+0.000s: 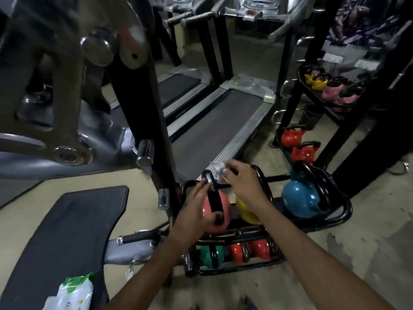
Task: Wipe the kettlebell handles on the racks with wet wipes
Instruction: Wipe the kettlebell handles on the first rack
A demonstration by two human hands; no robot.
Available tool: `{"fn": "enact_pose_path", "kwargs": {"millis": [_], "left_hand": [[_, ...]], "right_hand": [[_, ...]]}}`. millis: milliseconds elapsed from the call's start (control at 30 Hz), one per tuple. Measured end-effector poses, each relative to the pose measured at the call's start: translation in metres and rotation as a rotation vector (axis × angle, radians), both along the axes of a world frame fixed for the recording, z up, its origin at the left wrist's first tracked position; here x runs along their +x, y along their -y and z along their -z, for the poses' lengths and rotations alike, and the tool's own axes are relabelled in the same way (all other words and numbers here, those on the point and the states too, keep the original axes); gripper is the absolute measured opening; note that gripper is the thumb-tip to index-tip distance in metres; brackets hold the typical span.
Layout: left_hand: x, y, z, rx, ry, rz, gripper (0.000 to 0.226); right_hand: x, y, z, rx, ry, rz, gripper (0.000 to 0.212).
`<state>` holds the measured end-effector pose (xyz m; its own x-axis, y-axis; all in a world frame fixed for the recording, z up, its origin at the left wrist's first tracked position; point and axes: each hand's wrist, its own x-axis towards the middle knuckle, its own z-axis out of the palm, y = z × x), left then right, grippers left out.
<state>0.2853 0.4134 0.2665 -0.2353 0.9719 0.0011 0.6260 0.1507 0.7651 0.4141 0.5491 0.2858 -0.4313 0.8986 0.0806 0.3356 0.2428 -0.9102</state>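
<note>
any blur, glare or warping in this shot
Head view: dim light; wide-angle warping tilts the treadmill; the silver machine arm at near left is soft, with glare on its bolts; the right hand and wipe are motion-blurred; the far yellow kettlebell looks smeared.

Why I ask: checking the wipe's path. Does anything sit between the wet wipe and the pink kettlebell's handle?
Nothing visible. The right hand pinches the wet wipe just beside the top of the pink kettlebell's handle; the left hand holds that handle lower down, leaving its top bare.
</note>
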Motion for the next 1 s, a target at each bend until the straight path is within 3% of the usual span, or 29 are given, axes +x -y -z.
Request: {"fn": "enact_pose_path", "kwargs": {"millis": [200,333,433,500,600,700,867,933,1000], "left_hand": [[0.014,-0.008,0.023,-0.04,-0.178,-0.029,0.113],[0.017,-0.009,0.021,-0.05,-0.293,-0.076,0.111],[0.02,-0.008,0.018,-0.078,-0.358,-0.136,0.103],[0.022,-0.005,0.018,-0.086,-0.34,-0.153,0.101],[0.023,0.001,0.019,-0.073,-0.284,-0.17,0.1],[0.024,0.004,0.021,-0.054,-0.228,-0.187,0.099],[0.021,0.002,0.024,-0.059,-0.276,-0.16,0.1],[0.022,0.001,0.025,-0.066,-0.322,-0.142,0.1],[0.025,0.004,0.028,-0.052,-0.345,-0.142,0.098]], "right_hand": [[-0.054,-0.065,0.023,0.063,0.448,-0.327,0.027],[-0.083,-0.079,0.004,0.212,0.72,-0.614,0.029],[-0.085,-0.071,-0.009,0.494,0.811,-0.84,0.023],[-0.074,-0.07,-0.003,0.566,0.733,-0.82,0.021],[-0.052,-0.065,0.016,0.299,0.378,-0.476,0.018],[-0.032,-0.028,0.04,-0.141,-0.021,-0.077,0.014],[-0.04,-0.004,0.037,-1.158,-0.469,0.194,0.028],[-0.05,-0.008,0.036,-1.31,-0.602,0.238,0.031],[-0.055,-0.007,0.038,-1.232,-0.615,0.33,0.028]]}}
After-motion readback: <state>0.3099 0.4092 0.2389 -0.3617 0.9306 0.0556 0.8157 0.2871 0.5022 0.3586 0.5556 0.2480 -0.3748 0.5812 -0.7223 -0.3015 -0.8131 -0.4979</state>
